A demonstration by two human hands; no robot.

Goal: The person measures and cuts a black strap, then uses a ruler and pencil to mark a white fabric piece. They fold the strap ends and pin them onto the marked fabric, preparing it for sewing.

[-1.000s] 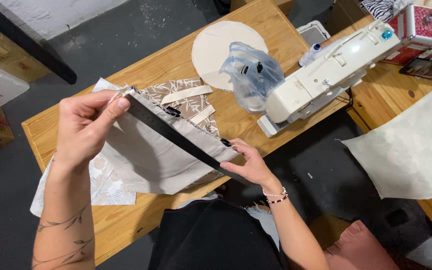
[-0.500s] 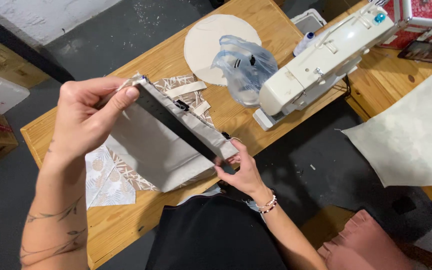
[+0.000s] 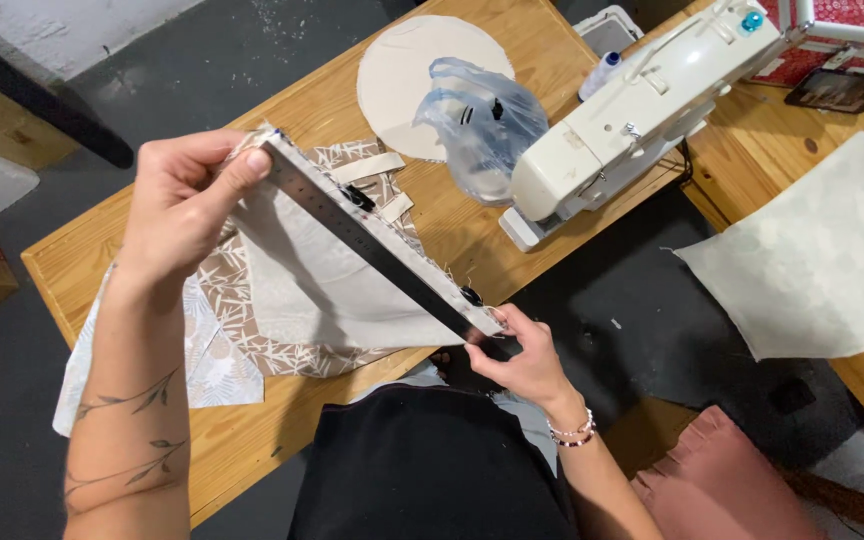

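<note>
Above the wooden counter (image 3: 472,235), your left hand (image 3: 184,200) pinches the upper end of a long dark metal ruler (image 3: 372,238) laid along the edge of a beige fabric piece (image 3: 322,285). Your right hand (image 3: 517,355) grips the ruler's lower end. Nearby stand a white sewing machine (image 3: 632,110) and clear plastic bag (image 3: 477,125).

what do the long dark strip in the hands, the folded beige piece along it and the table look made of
Long dark straight strip: looks like metal, smooth with a dull sheen and fine edge marks, probably a ruler. Folded beige piece: woven cloth, matte, with frayed threads at its edge. Light brown table: wood, visible grain, bare or lightly finished. The left hand and right hand pinch the strip's ends.
</note>
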